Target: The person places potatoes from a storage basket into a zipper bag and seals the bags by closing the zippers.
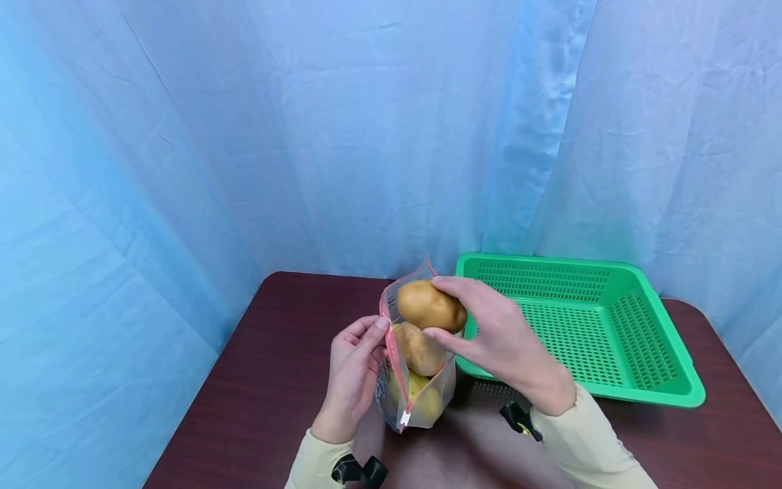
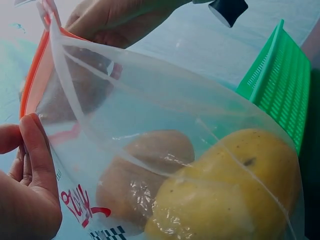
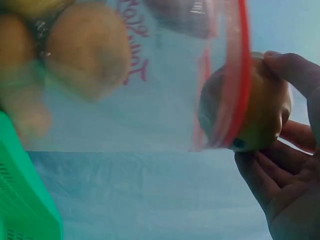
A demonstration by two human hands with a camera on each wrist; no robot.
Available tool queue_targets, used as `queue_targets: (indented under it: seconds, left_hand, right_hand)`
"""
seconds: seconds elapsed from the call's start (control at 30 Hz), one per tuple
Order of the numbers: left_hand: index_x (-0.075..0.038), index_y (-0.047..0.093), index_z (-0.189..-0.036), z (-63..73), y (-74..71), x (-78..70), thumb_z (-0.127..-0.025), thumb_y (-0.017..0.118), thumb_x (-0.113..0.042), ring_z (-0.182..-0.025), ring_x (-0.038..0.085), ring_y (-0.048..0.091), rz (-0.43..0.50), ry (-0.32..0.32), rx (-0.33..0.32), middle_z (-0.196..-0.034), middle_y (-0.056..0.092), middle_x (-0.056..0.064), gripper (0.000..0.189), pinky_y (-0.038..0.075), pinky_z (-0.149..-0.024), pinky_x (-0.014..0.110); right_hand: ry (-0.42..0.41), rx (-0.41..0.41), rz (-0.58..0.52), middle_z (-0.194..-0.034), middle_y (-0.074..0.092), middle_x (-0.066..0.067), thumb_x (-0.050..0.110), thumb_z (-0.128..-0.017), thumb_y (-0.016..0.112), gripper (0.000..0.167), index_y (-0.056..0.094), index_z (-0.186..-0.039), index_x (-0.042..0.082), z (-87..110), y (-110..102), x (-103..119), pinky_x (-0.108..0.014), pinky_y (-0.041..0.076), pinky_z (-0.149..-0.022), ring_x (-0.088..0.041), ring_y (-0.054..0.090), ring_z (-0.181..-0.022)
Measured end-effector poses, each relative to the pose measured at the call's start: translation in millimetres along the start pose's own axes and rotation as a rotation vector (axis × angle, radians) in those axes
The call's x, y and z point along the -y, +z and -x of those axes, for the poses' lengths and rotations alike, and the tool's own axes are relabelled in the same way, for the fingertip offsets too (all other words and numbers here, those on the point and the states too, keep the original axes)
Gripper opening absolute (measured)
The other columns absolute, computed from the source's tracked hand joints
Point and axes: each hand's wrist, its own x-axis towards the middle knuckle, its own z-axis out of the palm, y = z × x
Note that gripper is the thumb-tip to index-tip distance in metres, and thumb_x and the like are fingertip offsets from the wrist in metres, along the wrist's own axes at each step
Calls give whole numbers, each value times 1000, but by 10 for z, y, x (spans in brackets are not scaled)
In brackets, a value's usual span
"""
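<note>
Tan potato (image 1: 430, 305), 1, probably firm, weighty and slick, best held round its middle: right hand (image 1: 504, 333) is gripping it at the clear bag's (image 2: 165, 90) mouth, left hand (image 1: 356, 363) is pinching the pink rim (image 1: 396, 360).

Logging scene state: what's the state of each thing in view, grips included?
Zip bag: open at top, partly filled.
Slider: at zip's near end.
Held potato: at the bag's mouth.
Lower potato: inside bag.
Yellow item: inside bag.
Green basket: upright.
Left grip: pinching bag's rim.
Right grip: holding potato.
</note>
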Motion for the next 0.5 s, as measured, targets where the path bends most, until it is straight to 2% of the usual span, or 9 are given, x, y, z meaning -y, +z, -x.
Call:
queue_targets:
  seconds: [0.1, 0.23, 0.37, 0.5]
  left_hand:
    - [-5, 70, -97, -1, 0, -4, -100, 65, -3, -68, 8, 62, -2, 4, -3, -81, 67, 2, 7, 53, -60, 18]
    - [-5, 70, -97, 1, -2, -8, -100, 65, -3, -69, 8, 62, -7, 6, -4, -82, 67, 2, 6, 53, -61, 18]
    - [-5, 70, -98, 1, -4, -11, -100, 65, -3, -69, 9, 62, -11, 6, -6, -82, 67, 2, 6, 53, -61, 18]
    - [-5, 70, -98, 1, -10, -8, -100, 65, -4, -69, 9, 62, -14, 4, -7, -82, 68, 3, 5, 54, -61, 18]
  right_hand:
    - [-47, 10, 84, -128, 68, -13, 42, -90, 81, 60, 66, -131, 1, -39, 67, 2, -44, 58, -91, -31, 66, -116]
    - [-60, 58, 188, -124, 70, -14, 32, -79, 92, 63, 69, -128, 0, -98, 121, 25, -44, 58, -90, -31, 66, -112]
    - [-61, 116, 271, -123, 71, -14, 35, -80, 92, 64, 69, -128, 0, -150, 158, 39, -43, 56, -93, -31, 66, -112]
    - [-69, 138, 331, -125, 71, -14, 38, -80, 91, 66, 69, -129, -1, -160, 185, 13, -46, 53, -100, -32, 65, -114]
